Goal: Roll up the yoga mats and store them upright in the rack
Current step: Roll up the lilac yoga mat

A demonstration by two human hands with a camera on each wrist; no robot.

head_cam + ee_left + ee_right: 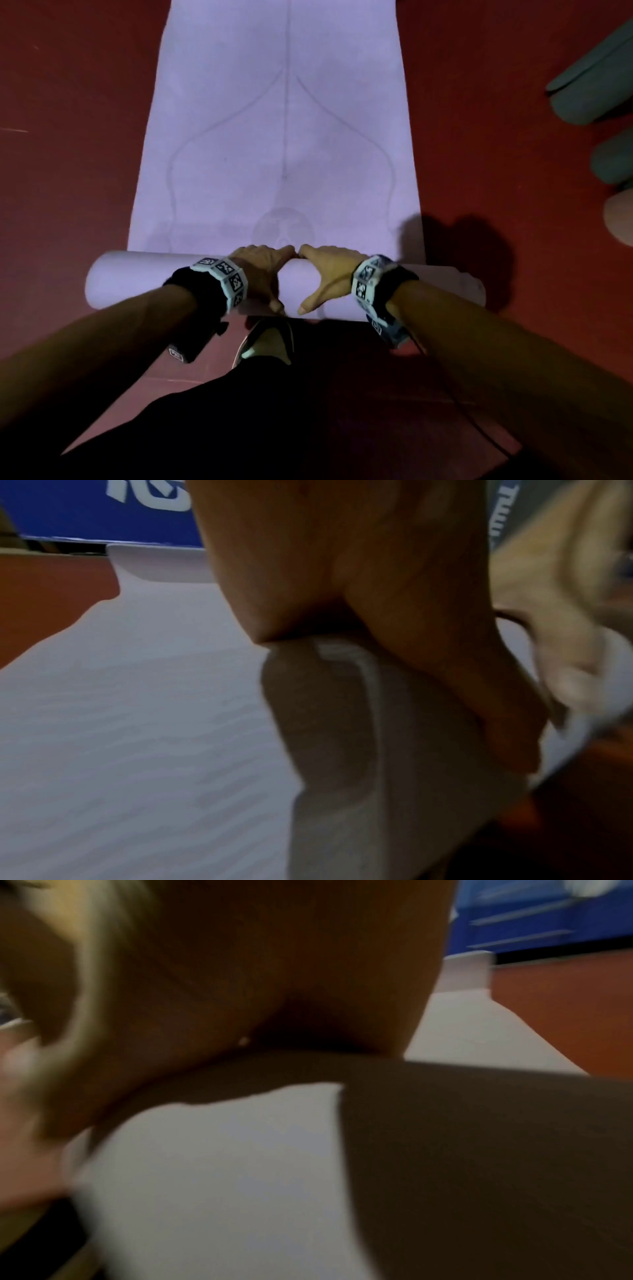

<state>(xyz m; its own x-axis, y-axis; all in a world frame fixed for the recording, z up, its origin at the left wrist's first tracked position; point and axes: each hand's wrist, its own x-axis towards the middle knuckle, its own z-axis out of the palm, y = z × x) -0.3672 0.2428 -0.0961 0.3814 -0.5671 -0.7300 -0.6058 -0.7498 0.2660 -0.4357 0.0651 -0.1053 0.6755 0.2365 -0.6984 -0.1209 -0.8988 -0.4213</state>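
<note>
A: Hands? Mat?
B: Left hand (261,274) and right hand (323,277) side by side, thumbs spread, fingers wrapped over the rolled part of the lilac yoga mat (277,144); the rest lies flat ahead on the red floor (75,120).
A: Else?
B: Green rolled mats (596,85) far right.

The lavender mat (274,120) ran off the head view's top edge, and both wrist views were blurred throughout.
</note>
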